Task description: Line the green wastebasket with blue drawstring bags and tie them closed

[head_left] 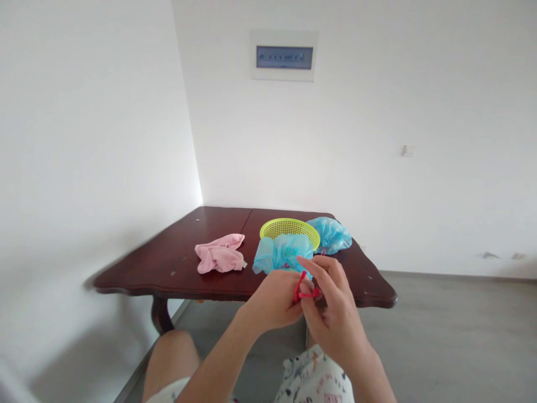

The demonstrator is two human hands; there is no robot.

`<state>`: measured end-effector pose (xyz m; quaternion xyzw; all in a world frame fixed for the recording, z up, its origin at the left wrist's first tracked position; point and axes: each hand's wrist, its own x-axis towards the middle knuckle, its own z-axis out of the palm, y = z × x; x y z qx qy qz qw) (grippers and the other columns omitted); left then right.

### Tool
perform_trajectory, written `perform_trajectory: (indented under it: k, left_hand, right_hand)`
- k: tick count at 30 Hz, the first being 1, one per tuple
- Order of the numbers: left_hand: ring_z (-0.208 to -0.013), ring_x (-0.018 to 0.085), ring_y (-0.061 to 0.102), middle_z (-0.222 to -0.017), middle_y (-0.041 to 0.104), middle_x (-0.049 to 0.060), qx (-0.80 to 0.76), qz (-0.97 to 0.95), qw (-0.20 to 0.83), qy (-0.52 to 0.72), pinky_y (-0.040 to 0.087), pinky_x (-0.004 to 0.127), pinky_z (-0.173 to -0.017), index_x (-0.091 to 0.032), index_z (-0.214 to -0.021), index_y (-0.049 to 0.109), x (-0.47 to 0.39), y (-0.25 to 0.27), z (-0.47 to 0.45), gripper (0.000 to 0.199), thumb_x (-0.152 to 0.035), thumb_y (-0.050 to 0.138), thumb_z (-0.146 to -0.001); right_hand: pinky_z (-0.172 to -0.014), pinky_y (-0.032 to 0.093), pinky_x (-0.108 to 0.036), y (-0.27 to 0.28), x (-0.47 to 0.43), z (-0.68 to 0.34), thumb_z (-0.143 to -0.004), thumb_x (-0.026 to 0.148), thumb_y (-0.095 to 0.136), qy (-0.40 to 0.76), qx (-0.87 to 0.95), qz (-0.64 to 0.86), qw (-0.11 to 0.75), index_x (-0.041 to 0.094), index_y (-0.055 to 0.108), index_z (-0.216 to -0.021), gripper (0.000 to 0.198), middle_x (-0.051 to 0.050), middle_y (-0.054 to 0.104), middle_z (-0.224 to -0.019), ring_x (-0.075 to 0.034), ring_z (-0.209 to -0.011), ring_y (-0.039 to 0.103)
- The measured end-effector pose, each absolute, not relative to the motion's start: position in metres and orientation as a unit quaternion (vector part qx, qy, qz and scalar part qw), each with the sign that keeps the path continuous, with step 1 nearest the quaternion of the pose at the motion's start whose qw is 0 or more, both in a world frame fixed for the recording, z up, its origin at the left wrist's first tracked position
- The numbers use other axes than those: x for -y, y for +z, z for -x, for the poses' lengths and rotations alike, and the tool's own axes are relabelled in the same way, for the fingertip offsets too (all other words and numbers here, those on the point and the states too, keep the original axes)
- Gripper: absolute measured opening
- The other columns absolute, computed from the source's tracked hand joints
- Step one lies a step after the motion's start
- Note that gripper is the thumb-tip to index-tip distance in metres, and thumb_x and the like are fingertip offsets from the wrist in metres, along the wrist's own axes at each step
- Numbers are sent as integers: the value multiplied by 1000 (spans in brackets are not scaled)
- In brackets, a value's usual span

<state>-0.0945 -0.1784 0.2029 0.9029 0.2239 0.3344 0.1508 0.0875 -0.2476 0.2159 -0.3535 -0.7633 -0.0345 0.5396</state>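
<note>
A thin red cord is looped between my two hands, above the near edge of the table. My left hand is closed, with the cord at its thumb side. Thumb and fingers of my right hand pinch the cord from the other side, while its index finger points up and left. Just beyond my hands lies a crumpled blue plastic bag, its near part hidden by them. Behind that bag a yellow-green plastic basket stands on the table.
The dark red wooden table has a wavy edge and meets the white wall at the back. A pink cloth lies left of the basket. Another blue plastic bag rests right of it. My legs are below the near edge.
</note>
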Motion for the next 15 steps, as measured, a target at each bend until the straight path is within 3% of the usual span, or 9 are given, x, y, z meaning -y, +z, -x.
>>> perform_trajectory:
  k: [3, 8, 11, 15]
  left_hand:
    - [-80, 26, 70, -91, 79, 7, -224, -908, 137, 326, 42, 40, -69, -24, -84, 62, 179, 201, 94, 12, -22, 70, -93]
    - [-72, 20, 60, -77, 66, 2, -230, -901, 151, 335, 32, 36, -67, -22, -76, 51, 179, 198, 98, 31, -27, 74, -96]
    - [-73, 17, 57, -77, 64, 1, -197, -892, 178, 366, 32, 34, -68, -21, -74, 50, 177, 196, 98, 38, -32, 70, -104]
    - [-71, 16, 54, -75, 61, 1, -159, -891, 176, 387, 32, 34, -67, -21, -72, 48, 175, 193, 98, 47, -39, 66, -112]
  right_hand:
    - [-107, 59, -53, 223, 240, -90, -101, 4, 58, 12, 806, 351, 477, 29, 76, -143, 52, -12, 71, -136, -32, -121, 68]
    - [-96, 55, -40, 229, 231, -97, -104, 5, 55, 130, 810, 321, 473, 26, 69, -109, 26, -6, 70, -115, -25, -107, 65]
    - [-87, 51, -37, 231, 229, -104, -113, 19, 58, 231, 795, 287, 481, 26, 58, -101, 13, -4, 62, -107, -23, -98, 59]
    - [-89, 52, -36, 236, 228, -117, -110, 31, 69, 281, 813, 256, 442, 27, 50, -103, 21, -2, 57, -109, -23, -99, 54]
